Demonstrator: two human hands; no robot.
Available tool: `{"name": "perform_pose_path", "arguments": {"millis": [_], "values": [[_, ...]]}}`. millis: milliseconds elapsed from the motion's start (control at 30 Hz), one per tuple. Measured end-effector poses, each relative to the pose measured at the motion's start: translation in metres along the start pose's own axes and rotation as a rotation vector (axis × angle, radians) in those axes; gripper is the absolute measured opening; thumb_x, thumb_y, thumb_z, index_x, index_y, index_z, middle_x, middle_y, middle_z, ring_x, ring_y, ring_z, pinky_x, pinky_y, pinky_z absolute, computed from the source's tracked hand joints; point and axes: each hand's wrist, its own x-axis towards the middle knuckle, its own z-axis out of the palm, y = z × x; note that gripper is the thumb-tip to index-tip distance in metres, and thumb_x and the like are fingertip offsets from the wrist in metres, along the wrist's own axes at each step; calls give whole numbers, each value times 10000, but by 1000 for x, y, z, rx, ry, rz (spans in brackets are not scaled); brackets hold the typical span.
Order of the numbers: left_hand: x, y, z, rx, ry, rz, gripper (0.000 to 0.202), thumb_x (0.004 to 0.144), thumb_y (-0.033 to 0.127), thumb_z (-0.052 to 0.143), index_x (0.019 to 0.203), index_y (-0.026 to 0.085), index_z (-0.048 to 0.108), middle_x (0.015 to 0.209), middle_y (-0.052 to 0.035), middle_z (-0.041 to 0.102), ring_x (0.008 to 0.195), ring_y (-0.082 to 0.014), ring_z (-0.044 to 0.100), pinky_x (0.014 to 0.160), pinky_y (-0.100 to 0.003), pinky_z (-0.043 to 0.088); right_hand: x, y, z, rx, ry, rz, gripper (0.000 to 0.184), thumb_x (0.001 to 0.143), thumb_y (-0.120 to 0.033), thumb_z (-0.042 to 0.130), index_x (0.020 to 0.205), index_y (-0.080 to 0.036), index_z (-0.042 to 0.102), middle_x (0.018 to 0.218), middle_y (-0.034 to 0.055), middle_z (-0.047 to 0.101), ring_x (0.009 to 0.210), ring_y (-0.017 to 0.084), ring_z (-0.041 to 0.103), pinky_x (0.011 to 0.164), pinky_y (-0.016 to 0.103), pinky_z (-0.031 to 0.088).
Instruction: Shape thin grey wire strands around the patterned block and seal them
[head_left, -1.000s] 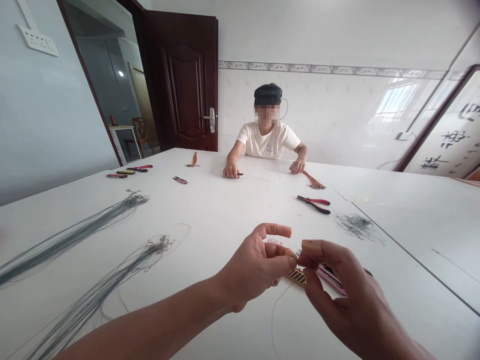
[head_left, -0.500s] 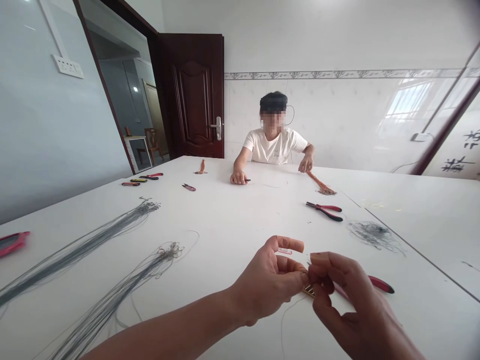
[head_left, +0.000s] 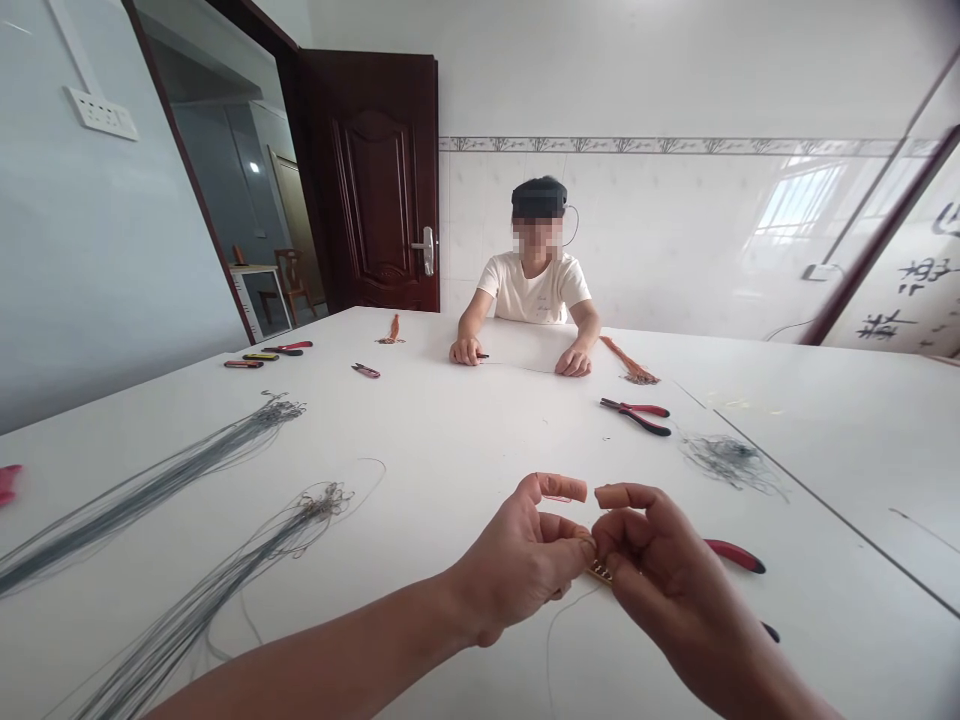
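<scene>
Left hand (head_left: 517, 565) and right hand (head_left: 667, 565) work close together over the white table (head_left: 420, 440): grip on each side curled to a tight pinch, index fingers lifted, held item too fine to tell. Small ridged gold strip (head_left: 600, 572) sits between them, partly hidden by the right hand, thin wire (head_left: 564, 625) trailing toward the near edge. Red-handled pliers (head_left: 735, 556) lie just beyond the right hand.

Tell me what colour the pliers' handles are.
The pliers have red and black handles, seen best in the head view.
</scene>
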Motion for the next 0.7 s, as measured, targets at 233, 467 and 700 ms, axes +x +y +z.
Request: {"name": "perform_pose_path", "arguments": {"millis": [233, 467, 700], "values": [[0, 5, -1, 15, 25, 49, 423, 738, 228, 603, 1111, 223, 405, 676, 61, 473, 488, -15, 304, 483, -186, 239, 7, -3, -12, 71, 28, 83, 246, 785, -210, 443, 1028, -230, 409, 682, -47, 481, 515, 93, 414, 476, 230, 343], [0, 5, -3, 42, 74, 91, 431, 735, 242, 619, 1124, 224, 433, 714, 39, 512, 530, -27, 357, 542, -202, 290, 6, -10, -13, 110, 25, 71, 257, 778, -261, 484, 1026, -223, 429, 830, 26, 597, 657, 132, 505, 533, 257, 414], [2, 1, -2, 63, 59, 96, 440, 730, 265, 624, 1124, 227, 431, 718, 29, 517, 571, -48, 401, 534, -199, 302, 4, -11, -6, 90, 12, 82, 296, 799, -345, 520, 1043, -230, 396, 680, -22, 539, 571, 109, 421, 494, 235, 334]]}}
